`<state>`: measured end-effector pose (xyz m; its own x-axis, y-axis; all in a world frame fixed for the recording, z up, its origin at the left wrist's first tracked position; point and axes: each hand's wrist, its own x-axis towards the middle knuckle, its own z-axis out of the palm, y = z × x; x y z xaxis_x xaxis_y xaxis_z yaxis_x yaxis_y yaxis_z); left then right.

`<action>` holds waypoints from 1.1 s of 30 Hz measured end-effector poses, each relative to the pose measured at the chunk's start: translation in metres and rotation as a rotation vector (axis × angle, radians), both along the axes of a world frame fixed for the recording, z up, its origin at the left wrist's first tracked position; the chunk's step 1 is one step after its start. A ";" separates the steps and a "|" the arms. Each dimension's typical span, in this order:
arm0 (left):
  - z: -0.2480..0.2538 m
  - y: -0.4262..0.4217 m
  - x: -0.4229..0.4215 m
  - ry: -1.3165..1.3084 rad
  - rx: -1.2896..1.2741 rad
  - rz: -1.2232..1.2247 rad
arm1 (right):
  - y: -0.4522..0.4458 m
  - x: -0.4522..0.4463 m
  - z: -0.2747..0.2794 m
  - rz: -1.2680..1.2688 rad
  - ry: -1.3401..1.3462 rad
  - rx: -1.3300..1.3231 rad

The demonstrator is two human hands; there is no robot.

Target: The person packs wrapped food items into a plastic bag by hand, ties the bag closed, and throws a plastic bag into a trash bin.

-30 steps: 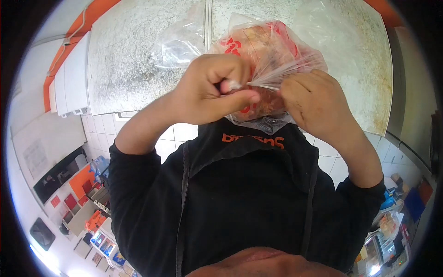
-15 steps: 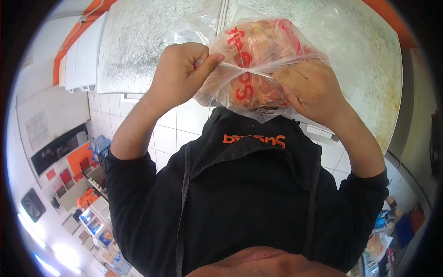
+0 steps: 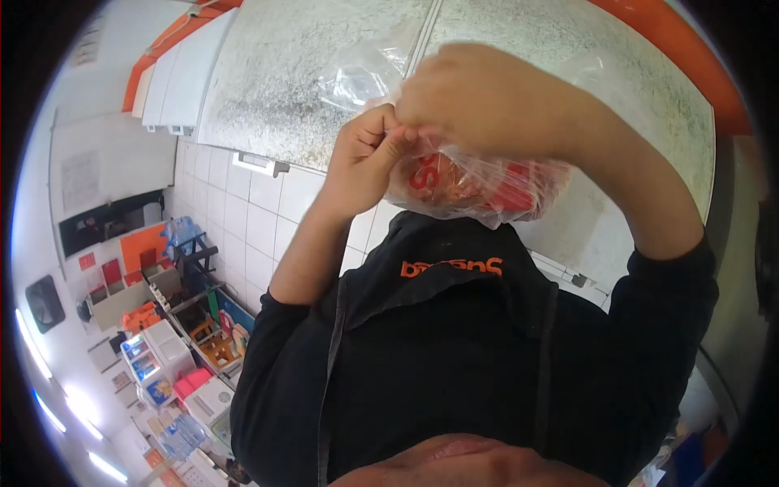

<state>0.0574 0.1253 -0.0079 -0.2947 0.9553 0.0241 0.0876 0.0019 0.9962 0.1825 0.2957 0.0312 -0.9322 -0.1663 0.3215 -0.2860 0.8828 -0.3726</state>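
A clear plastic bag [image 3: 495, 195] with red lettering holds orange-brown contents that I cannot make out. It rests at the near edge of the worktop, partly hidden under my right arm. My left hand [image 3: 359, 162] is closed, thumb and fingers pinching the gathered plastic at the bag's left side. Crossing over the bag, my right hand [image 3: 462, 93] is curled against the left fingertips, on the same plastic. Its fingertips are mostly hidden, and the hand is slightly blurred.
Beneath the bag is a pale, scuffed worktop [image 3: 292, 73] with a seam. More loose clear plastic [image 3: 361, 77] lies beyond my hands. White floor tiles [image 3: 268, 199] show below. Boxes, a white unit [image 3: 158, 357] and shelving stand at the left.
My right hand has swung left across the bag to meet the left hand. The pulled-apart plastic is now bunched between them. The view has shifted slightly.
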 end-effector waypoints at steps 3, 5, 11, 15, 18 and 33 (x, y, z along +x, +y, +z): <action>-0.003 -0.001 0.000 -0.051 0.027 -0.002 | 0.009 -0.016 -0.018 0.061 0.084 -0.049; -0.002 -0.003 0.004 -0.016 -0.011 0.012 | 0.011 -0.017 -0.030 0.098 0.191 -0.097; -0.009 -0.005 0.016 0.011 0.083 0.128 | 0.001 -0.004 -0.024 -0.047 0.525 0.005; -0.014 -0.004 0.013 0.116 0.147 0.103 | -0.008 -0.001 -0.050 -0.144 0.437 -0.053; -0.015 -0.002 0.012 0.230 0.169 0.098 | -0.022 0.000 -0.055 -0.222 0.379 -0.160; -0.017 -0.012 -0.002 0.517 0.308 0.037 | -0.035 0.011 -0.051 -0.288 0.089 -0.408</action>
